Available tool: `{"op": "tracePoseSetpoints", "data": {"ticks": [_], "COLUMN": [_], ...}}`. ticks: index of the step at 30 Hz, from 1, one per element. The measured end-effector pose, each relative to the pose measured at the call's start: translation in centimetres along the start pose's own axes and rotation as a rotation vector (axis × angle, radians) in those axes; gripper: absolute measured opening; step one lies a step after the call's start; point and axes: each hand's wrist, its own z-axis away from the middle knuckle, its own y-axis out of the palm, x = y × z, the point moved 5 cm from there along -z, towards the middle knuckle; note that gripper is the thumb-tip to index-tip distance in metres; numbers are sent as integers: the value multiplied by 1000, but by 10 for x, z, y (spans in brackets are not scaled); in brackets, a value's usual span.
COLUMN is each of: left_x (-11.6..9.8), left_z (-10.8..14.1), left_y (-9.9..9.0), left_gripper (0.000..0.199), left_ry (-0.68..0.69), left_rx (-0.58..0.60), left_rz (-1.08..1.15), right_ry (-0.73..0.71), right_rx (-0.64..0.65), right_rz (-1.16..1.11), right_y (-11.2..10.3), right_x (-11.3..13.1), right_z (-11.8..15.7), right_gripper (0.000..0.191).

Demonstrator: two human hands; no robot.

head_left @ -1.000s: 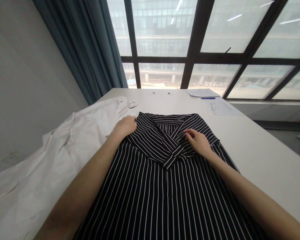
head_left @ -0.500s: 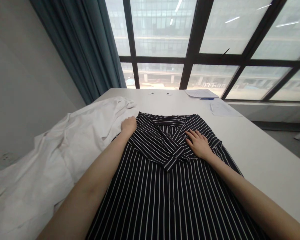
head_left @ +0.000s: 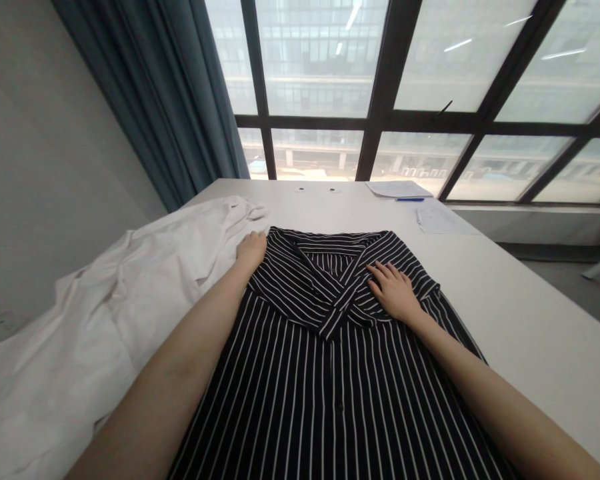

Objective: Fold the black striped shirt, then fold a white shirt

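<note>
A black shirt with white stripes (head_left: pixel 300 380) lies spread on the table, its collar end away from me and its lower part running out of view at the bottom. Both sleeves are folded inward across the upper front, and a cuff rests near the middle. At the upper left edge of the shirt, my left hand (head_left: pixel 252 249) is closed on the fabric; its fingertips are partly hidden. My right hand (head_left: pixel 393 291) lies flat on the folded sleeve at the right, fingers spread.
White crumpled cloth (head_left: pixel 130 293) is heaped along the left side. Papers (head_left: pixel 400 189), a blue pen (head_left: pixel 410 199) and a thin clear sheet (head_left: pixel 443 220) lie at the far right of the white table (head_left: pixel 520 320). Windows and a blue curtain (head_left: pixel 165 87) stand beyond.
My left hand and the shirt's upper left edge have shifted slightly left, pulling the folded sleeve and cuff a little that way. My right hand stays flat on the shirt.
</note>
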Motion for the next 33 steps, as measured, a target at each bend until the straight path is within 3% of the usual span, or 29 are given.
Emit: {"op": "tracePoseSetpoints", "data": {"ticks": [5,10,14,18,22,25,29,33], "left_x": [-24,-59,-51,-33,-27,-33,-58,-84], "left_z": [-4,-3,-3,-8,-12,-9,10,46], "left_y": [-10,16,38,45,44,36,20,16], "left_gripper": [44,46,64,68,69,66,59,60], "left_ry": [34,161,163,166,162,156,194,293], "left_rx": [-60,35,128,169,159,112,29,15], "left_rz": [18,71,89,91,79,58,47,85], "right_ry": [10,18,18,13,9,4,-141,-305], "right_rx": [16,37,42,34,30,-24,-163,-145], "right_rz": [20,31,28,24,28,65,173,201], "right_y": [-1,-2,-2,-1,-1,-7,-21,-30], "right_x": [1,1,0,-1,0,4,18,36], "right_z": [0,1,0,0,1,3,7,10], "right_gripper": [49,49,50,49,49,48,46,44]}}
